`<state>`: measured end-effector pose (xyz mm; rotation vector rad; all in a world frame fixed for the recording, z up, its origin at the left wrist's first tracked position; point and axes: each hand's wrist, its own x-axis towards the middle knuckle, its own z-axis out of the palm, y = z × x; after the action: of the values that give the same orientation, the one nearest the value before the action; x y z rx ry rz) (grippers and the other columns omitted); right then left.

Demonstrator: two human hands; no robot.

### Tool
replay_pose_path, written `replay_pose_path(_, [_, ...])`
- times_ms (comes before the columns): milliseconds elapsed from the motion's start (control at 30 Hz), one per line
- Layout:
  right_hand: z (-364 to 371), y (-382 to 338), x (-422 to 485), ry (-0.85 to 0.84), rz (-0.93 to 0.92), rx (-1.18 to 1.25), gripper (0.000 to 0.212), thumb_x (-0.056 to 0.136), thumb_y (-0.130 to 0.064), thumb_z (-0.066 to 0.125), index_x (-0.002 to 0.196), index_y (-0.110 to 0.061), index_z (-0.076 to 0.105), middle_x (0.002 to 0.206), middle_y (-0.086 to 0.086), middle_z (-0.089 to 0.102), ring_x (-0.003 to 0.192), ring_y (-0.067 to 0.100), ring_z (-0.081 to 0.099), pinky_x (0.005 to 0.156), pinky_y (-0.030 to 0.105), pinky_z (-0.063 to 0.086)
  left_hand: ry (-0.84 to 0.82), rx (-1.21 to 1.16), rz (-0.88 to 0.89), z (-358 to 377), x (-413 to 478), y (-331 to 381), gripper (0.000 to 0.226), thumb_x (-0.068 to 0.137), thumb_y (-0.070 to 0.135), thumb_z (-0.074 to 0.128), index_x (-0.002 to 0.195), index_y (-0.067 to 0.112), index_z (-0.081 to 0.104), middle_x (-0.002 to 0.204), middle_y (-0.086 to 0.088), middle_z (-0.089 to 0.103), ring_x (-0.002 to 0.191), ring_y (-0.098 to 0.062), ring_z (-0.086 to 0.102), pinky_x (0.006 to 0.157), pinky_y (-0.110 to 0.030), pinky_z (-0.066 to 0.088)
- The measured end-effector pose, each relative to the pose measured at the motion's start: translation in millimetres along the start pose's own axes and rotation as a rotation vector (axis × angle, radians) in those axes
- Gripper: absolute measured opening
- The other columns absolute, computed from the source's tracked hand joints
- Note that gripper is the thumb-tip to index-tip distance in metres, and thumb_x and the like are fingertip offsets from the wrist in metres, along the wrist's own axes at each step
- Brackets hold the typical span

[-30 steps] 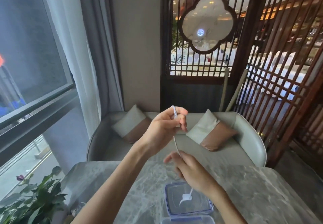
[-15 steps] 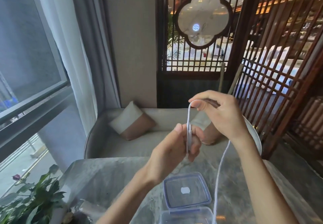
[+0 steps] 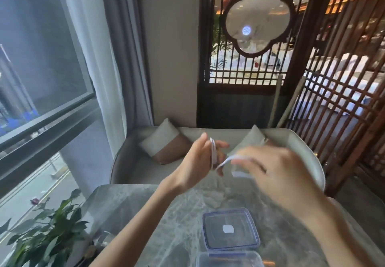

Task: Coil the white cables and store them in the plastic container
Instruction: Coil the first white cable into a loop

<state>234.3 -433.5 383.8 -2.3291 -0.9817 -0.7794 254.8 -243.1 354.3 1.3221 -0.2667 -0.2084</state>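
Both hands hover above the desk (image 3: 158, 214): my left hand (image 3: 195, 162) has the white cable (image 3: 213, 154) looped round its fingers, my blurred right hand (image 3: 277, 175) pinches its free run.

We find no readable text, label, brand or number; the white patch on the lid (image 3: 228, 228) shows no lettering.
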Motion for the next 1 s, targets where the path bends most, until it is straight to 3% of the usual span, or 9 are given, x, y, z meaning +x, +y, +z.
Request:
replay_pose_path(67, [-17,20,28,0.152,0.01,0.051,0.019,0.089,-0.047,0.062,0.085,-0.034,0.076,0.083,-0.021,0.076,0.075,-0.001,0.07,0.067,0.028,0.054,-0.197,-0.041,0.017,12,-16,-6,0.068,0.101,0.045,0.013,0.123,-0.008,0.049,0.076,-0.014,0.045,0.068,-0.025,0.047,0.072,-0.035,0.042])
replay_pose_path(167, [-2,41,59,0.084,0.175,0.525,0.012,0.083,-0.043,0.073,0.081,-0.032,0.077,0.07,-0.016,0.073,0.064,-0.001,0.065,0.065,0.014,0.049,-0.376,-0.122,0.067,26,-31,-1,0.059,0.096,0.047,0.018,0.117,0.002,0.051,0.078,-0.013,0.045,0.069,-0.025,0.046,0.072,-0.035,0.041])
replay_pose_path(333, [74,30,40,-0.096,0.484,1.094,0.025,0.084,-0.03,0.063,0.061,-0.024,0.072,0.043,-0.003,0.057,0.037,0.003,0.054,0.042,0.012,0.044,-0.38,-0.349,0.091,17,-25,21,0.064,0.096,0.046,0.024,0.129,-0.003,0.048,0.081,-0.014,0.042,0.066,-0.023,0.049,0.068,-0.036,0.04])
replay_pose_path(467, [107,11,1,-0.137,0.475,0.831,0.057,0.092,-0.062,0.05,0.052,-0.022,0.053,0.046,-0.005,0.05,0.042,0.001,0.041,0.047,0.011,0.033,-0.173,-0.468,0.093,-8,-8,20,0.067,0.099,0.051,0.027,0.134,-0.004,0.043,0.082,-0.016,0.048,0.064,-0.024,0.05,0.068,-0.034,0.045])
replay_pose_path(667, [77,-6,-33,-0.469,0.332,0.417,0.017,0.1,-0.045,0.051,0.092,-0.038,0.064,0.057,-0.003,0.061,0.049,0.001,0.052,0.057,0.018,0.044,0.172,-0.18,0.058,-15,20,11,0.07,0.104,0.048,0.009,0.145,-0.005,0.03,0.085,-0.02,0.059,0.063,-0.027,0.047,0.066,-0.034,0.04])
replay_pose_path(767, [32,-5,-17,-0.273,0.13,-0.014,0.023,0.096,-0.05,0.05,0.097,-0.033,0.067,0.067,-0.007,0.068,0.059,0.009,0.062,0.06,0.032,0.053,0.023,0.125,-0.039,1,6,2,0.076,0.105,0.042,-0.005,0.14,-0.015,0.033,0.086,-0.041,0.053,0.053,-0.021,0.056,0.063,-0.026,0.046])
replay_pose_path(833, [2,-2,5,-0.064,0.025,-0.141,0.021,0.089,-0.048,0.057,0.082,-0.037,0.073,0.071,-0.015,0.072,0.063,0.007,0.065,0.059,0.033,0.053,-0.111,0.236,-0.063,17,-10,-3,0.085,0.1,0.046,-0.004,0.114,-0.016,0.052,0.088,-0.048,0.051,0.056,-0.028,0.053,0.069,-0.032,0.044])
replay_pose_path(933, [-22,9,31,0.035,-0.027,0.035,0.022,0.086,-0.043,0.065,0.076,-0.032,0.08,0.074,-0.014,0.076,0.066,0.009,0.064,0.063,0.042,0.054,-0.222,0.153,-0.006,25,-28,-5,0.075,0.093,0.051,0.004,0.114,-0.001,0.054,0.073,-0.02,0.056,0.059,-0.025,0.047,0.067,-0.033,0.041])
replay_pose_path(1000, [-22,11,33,0.036,-0.093,0.164,0.024,0.089,-0.041,0.065,0.079,-0.027,0.082,0.075,-0.009,0.076,0.065,0.015,0.064,0.062,0.044,0.052,-0.229,0.087,0.045,23,-28,-1,0.074,0.094,0.051,0.005,0.115,0.0,0.054,0.074,-0.016,0.055,0.059,-0.024,0.049,0.067,-0.031,0.042])
